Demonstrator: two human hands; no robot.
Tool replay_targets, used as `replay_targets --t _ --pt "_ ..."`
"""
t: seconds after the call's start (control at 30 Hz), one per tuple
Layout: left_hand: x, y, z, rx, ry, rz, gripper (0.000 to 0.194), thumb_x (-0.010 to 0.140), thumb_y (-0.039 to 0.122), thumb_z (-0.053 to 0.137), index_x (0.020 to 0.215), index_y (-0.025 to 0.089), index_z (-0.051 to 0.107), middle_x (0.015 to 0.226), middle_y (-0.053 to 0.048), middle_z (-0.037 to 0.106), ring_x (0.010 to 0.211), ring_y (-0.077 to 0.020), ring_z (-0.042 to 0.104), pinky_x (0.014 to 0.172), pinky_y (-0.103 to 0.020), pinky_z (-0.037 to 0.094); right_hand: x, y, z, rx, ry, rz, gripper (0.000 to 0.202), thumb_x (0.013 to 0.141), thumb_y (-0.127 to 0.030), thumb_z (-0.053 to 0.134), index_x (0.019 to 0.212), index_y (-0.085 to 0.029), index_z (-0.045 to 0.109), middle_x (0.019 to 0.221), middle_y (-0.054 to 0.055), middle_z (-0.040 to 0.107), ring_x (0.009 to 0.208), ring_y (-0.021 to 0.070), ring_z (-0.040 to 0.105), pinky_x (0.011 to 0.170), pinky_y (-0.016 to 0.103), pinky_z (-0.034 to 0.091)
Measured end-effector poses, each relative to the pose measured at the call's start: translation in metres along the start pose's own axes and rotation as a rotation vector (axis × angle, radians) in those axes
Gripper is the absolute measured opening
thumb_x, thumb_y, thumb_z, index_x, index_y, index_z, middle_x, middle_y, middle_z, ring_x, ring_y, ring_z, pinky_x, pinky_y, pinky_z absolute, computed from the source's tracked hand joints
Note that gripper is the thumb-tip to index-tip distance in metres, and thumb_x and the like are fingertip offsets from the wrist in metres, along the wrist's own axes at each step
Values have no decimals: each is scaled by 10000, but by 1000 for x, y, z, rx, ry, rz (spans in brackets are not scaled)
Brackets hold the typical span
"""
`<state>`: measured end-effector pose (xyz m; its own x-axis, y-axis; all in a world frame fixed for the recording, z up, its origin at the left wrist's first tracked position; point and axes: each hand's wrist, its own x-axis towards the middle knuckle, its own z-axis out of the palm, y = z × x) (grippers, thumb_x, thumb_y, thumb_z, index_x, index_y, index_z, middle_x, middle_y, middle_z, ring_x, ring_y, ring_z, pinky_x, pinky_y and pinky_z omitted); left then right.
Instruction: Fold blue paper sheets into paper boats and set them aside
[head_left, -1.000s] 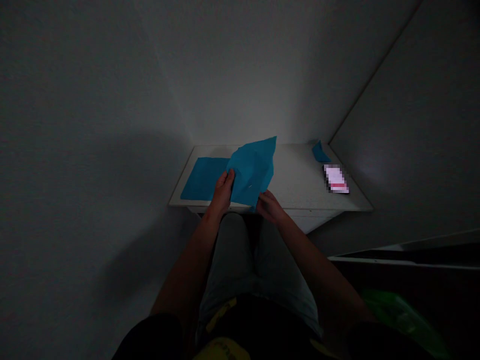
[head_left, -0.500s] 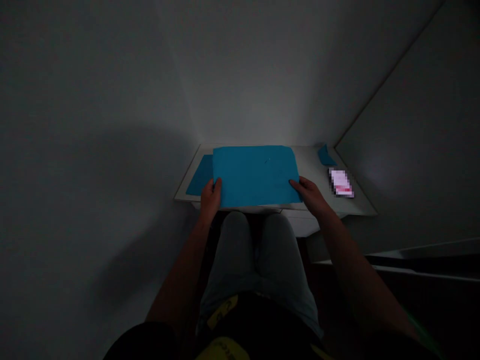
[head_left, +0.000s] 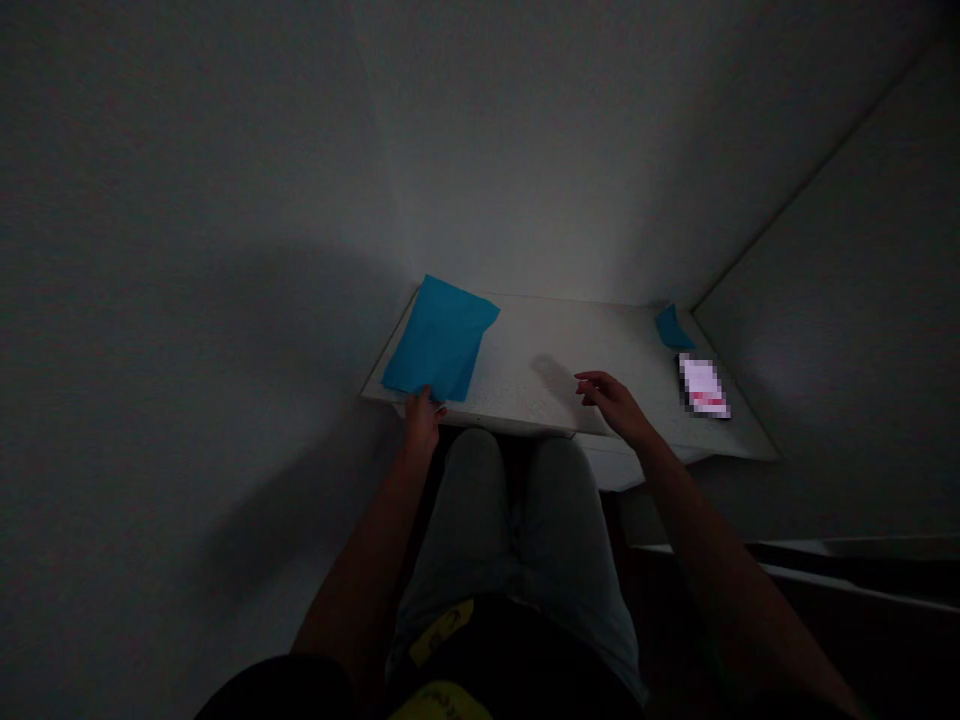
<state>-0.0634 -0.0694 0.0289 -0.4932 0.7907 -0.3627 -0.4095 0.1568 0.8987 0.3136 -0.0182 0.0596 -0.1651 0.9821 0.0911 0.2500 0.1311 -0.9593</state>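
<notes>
A blue sheet [head_left: 442, 338] lies at the left end of the white desk [head_left: 525, 390], apparently over another blue sheet whose edge shows beneath it. My left hand [head_left: 424, 418] pinches the near edge of the upper sheet, thumb on top, at the desk's front edge. Over the middle right of the desk hovers my right hand [head_left: 606, 393], its fingers apart and slightly bent, holding nothing. A shadow falls on the desk to its left.
A small folded blue piece [head_left: 673, 328] rests at the back right of the desk. In front of it lies a blurred-out phone-like device [head_left: 703, 386]. Pale walls [head_left: 525, 180] rise behind and at both sides. My knees are under the front edge.
The blue sheet has moved from between both hands to the left, over the other sheet. My right hand has let go of it. The view has shifted slightly.
</notes>
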Motion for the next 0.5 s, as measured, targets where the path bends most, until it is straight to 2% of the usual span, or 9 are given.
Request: replay_targets --t 0.13,0.23,0.33,0.43,0.5 --pt "-3 -7 10 -59 53 -7 215 944 311 706 1077 245 551 937 -3 686 726 -119 701 683 -248 563 -24 31 -18 -31 52 70 635 759 -809 789 1070 -256 754 944 78 761 819 236 705 803 448 630" --pt "-1 -9 13 -55 26 29 301 888 301 794 1065 237 559 956 -20 716 765 -143 721 817 -333 613 -35 46 -27 -22 93 95 648 745 -827 789 1054 -259 748 932 81 764 827 249 713 775 441 630" --pt "-2 -9 7 -57 -39 86 377 835 262 859 1074 216 571 1019 -48 746 814 -152 739 894 -371 624 -41 51 -31 -17 99 96 646 755 -830 782 1061 -262 744 936 83 765 830 254 712 763 441 634" --pt "-8 -6 -5 -12 -77 107 395 819 191 872 1083 199 578 1072 -63 756 823 -151 756 877 -356 636 -43 51 -34 -25 82 105 644 765 -832 774 1081 -272 750 921 77 756 818 254 707 755 441 636" --pt "-13 -4 -11 74 -50 91 369 840 165 855 1074 192 571 1055 -63 757 753 -145 751 792 -332 641 -43 50 -34 -31 69 111 641 773 -830 769 1092 -275 754 903 72 749 808 254 704 750 440 634"
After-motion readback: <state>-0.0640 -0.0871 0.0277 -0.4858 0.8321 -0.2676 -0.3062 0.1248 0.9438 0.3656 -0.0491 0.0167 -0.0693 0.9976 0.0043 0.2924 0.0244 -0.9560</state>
